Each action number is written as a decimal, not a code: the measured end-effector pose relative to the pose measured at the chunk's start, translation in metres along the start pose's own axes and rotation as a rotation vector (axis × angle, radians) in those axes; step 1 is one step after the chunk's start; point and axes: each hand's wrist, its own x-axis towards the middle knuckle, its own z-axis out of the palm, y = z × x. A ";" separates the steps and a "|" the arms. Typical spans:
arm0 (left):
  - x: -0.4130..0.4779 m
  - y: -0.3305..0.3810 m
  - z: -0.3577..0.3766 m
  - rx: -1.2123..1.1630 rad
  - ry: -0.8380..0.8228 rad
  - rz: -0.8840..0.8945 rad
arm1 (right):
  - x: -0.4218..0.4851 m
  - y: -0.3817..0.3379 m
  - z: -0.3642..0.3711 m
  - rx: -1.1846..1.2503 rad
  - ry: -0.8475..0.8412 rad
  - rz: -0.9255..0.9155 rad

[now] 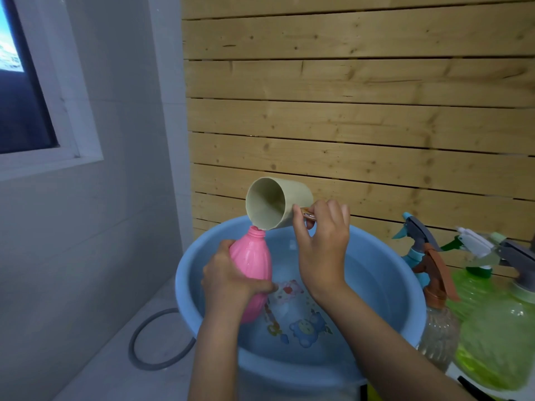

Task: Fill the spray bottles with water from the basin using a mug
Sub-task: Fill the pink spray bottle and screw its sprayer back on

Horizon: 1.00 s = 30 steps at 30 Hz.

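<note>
Your left grip (228, 280) wraps pink bottle (256, 260): capless, tilted, held over blue basin (399, 287). Your right grip (324, 244) pinches handle of beige mug (276, 202). Mug tipped sideways, rim touching bottle's neck. Water in basin, cartoon print on its bottom. Right of basin: clear spray bottle (438, 328) with brown trigger, green spray bottles (498, 337) just beside it. Wooden slat wall (347, 111) behind.

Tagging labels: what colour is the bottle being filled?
The bottle is pink, with vertical ribs; the head view, the only one, shows it in the left hand.
</note>
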 end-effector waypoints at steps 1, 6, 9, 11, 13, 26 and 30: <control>0.000 0.000 0.000 0.001 0.000 0.003 | 0.000 0.000 0.000 -0.004 -0.002 -0.003; -0.001 0.001 0.000 0.010 0.000 0.014 | 0.000 0.001 0.001 -0.012 -0.001 -0.022; -0.001 0.002 -0.001 0.003 0.006 0.012 | 0.000 0.001 0.000 -0.005 0.006 -0.034; -0.002 0.002 -0.001 -0.002 0.006 0.007 | 0.000 0.001 0.000 -0.001 0.004 -0.035; -0.002 0.003 -0.001 -0.005 0.004 0.008 | 0.000 0.001 0.000 -0.005 0.000 -0.036; -0.003 0.003 -0.001 -0.024 0.012 0.024 | 0.001 0.000 0.000 0.001 -0.007 -0.049; -0.003 0.003 -0.002 -0.024 0.014 0.024 | 0.001 0.000 0.000 -0.002 -0.002 -0.053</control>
